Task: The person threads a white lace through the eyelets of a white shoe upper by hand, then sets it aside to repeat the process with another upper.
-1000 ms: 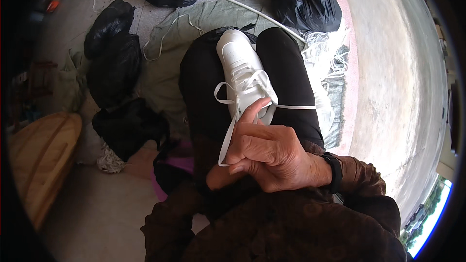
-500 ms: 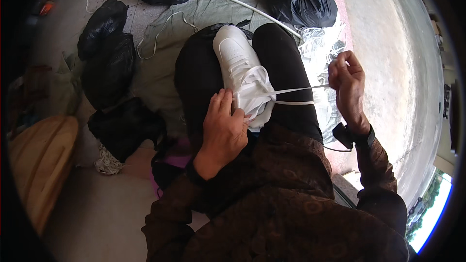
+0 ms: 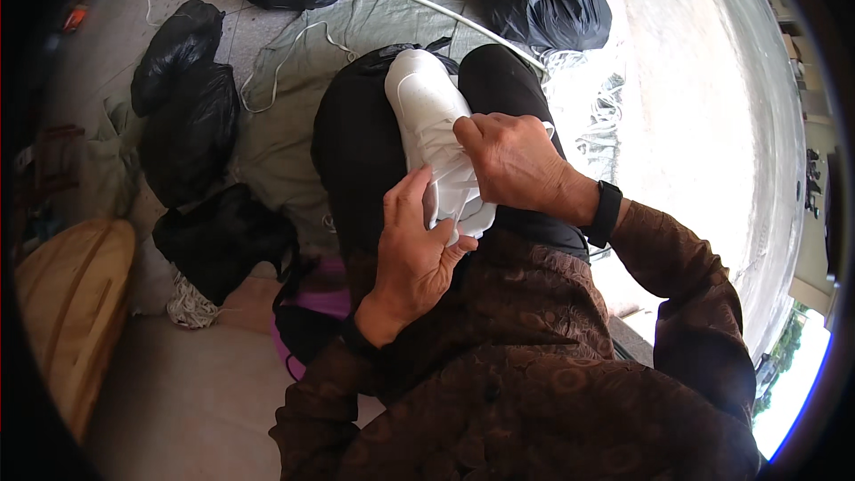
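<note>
A white sneaker (image 3: 422,93) lies between my thighs, its toe pointing away from me. My left hand (image 3: 411,254) is closed on its near left side, fingers along the collar and thumb by the opening. My right hand (image 3: 527,162) is closed over the lacing with a pinch on the white shoelace (image 3: 436,135). Its fingertips and part of the lace are hidden under the hand. A short loop of lace shows beyond its knuckles.
Black plastic bags (image 3: 191,129) lie on the left, with more bags (image 3: 548,0) at the far side. A pale pole (image 3: 454,16) crosses a grey-green sheet (image 3: 285,142). White laces (image 3: 606,111) are heaped at right. A wooden board (image 3: 76,303) stands at lower left.
My right hand has come in from the far right, where it held the lace stretched out, to the shoe's lacing. My left hand stays on the shoe, its thumb now farther out.
</note>
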A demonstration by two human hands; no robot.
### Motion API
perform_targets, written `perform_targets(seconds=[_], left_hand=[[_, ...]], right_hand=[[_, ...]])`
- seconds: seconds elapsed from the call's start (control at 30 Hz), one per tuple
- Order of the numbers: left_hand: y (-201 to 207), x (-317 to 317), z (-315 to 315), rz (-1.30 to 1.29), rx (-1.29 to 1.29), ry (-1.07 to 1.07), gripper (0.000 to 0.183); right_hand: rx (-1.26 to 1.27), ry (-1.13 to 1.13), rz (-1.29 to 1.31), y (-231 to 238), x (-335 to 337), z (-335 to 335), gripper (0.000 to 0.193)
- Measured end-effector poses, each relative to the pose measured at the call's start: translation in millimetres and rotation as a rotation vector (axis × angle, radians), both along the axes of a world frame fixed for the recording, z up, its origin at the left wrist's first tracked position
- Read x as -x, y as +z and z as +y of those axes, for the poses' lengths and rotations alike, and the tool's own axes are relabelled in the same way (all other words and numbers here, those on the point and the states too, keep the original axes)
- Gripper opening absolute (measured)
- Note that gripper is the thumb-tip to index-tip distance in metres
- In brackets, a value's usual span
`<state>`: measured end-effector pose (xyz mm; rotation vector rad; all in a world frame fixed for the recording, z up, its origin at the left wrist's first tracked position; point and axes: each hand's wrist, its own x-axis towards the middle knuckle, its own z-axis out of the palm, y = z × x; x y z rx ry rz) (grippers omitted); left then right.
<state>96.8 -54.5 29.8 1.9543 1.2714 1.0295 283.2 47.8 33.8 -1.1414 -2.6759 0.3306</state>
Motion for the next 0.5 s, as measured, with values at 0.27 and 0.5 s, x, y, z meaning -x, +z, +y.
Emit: perform_targets(seconds=[0.27,0.5], left_hand=[[-13,129,-2,0.47,-0.063,0.323,0.02],[-23,112,0,-0.182,0.315,0.587,0.041]], right_hand=[[0.191,-0.145,0.1,1,-26,-18,0.018],[0.177,-0.684,0.436,13,-116,-9,0.002]])
